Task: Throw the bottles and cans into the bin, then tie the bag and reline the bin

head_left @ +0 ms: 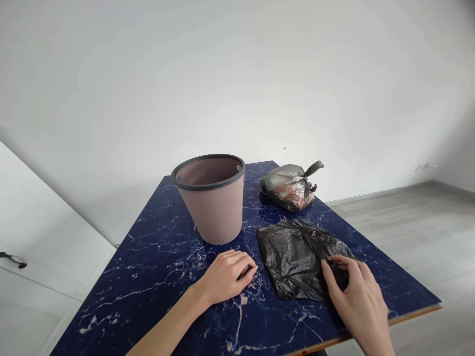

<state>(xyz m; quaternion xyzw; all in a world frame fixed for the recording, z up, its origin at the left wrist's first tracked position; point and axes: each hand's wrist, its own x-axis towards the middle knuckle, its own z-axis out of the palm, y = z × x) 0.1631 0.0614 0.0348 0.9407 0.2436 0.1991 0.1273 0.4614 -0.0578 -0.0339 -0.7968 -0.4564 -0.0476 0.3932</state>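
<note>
A black plastic garbage bag point(291, 257) lies flat and crumpled on the dark blue marbled table point(148, 277). My right hand point(358, 291) is over its right side, thumb and fingertips pinched on the plastic. Loosely curled, my left hand point(230, 277) rests on the tabletop just left of the bag, with nothing visible in it. Behind that hand stands a pinkish-brown trash bin point(218, 212), upright, with a dark grey rim; part of its inside shows, but its bottom is hidden.
A knotted, filled black bag point(287, 188) sits at the back right of the table. White walls point(237, 74) rise behind. A white cabinet point(37, 237) with a dark handle is at the left. Light wood floor point(401, 222) extends beyond the table's right edge.
</note>
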